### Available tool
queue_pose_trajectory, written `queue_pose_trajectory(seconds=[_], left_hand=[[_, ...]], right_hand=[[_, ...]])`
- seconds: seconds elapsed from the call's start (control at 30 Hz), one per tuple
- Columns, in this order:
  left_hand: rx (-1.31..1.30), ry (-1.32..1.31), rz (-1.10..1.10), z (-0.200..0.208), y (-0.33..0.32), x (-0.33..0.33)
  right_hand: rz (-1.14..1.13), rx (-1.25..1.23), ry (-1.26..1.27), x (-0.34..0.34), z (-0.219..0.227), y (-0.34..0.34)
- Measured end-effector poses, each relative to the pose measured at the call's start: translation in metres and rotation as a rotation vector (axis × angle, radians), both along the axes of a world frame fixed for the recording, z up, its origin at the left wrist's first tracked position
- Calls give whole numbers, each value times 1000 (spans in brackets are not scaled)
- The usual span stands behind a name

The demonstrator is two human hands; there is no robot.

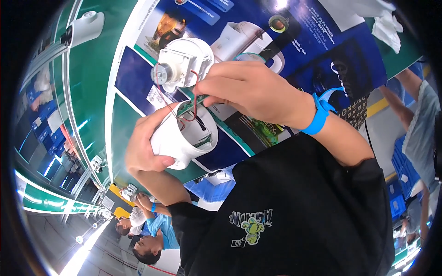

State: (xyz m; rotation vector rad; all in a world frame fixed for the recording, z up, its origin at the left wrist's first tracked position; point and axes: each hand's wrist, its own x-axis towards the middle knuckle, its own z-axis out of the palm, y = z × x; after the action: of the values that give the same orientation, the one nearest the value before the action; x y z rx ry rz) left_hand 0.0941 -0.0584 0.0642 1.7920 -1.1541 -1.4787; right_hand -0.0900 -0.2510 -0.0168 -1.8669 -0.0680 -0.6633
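My left hand (146, 143) is wrapped round a white, hollow plastic housing (177, 146), tilted with its open end toward the upper right. Wires and a dark part show inside it. Fingers of my right hand (251, 89) are pinched at the opening on a small green circuit board (188, 108), whose far end is partly hidden by the fingers. Thin red wires link the board to a white plastic assembly (182, 64) just beyond the housing. A round metal motor (162, 73) sits on that assembly's left side.
Under the work lies a blue printed cardboard sheet (133, 76) with kettle pictures, on a green table (94, 60). Crumpled white plastic (386, 30) is at the far right. A white device (87, 28) is by the rail at left. Other people are at lower left and right.
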Motion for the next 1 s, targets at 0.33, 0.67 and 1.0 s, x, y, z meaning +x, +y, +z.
queue_pose_trajectory(seconds=[0.33,0.67,1.0], left_hand=[[63,154,-140,-5,2,12],[16,183,-59,-20,3,-1],[59,480,249,-42,18,-16]], right_hand=[[221,44,-48,1,-8,3],[112,-15,-40,3,-9,9],[177,102,278,-8,-5,-12]])
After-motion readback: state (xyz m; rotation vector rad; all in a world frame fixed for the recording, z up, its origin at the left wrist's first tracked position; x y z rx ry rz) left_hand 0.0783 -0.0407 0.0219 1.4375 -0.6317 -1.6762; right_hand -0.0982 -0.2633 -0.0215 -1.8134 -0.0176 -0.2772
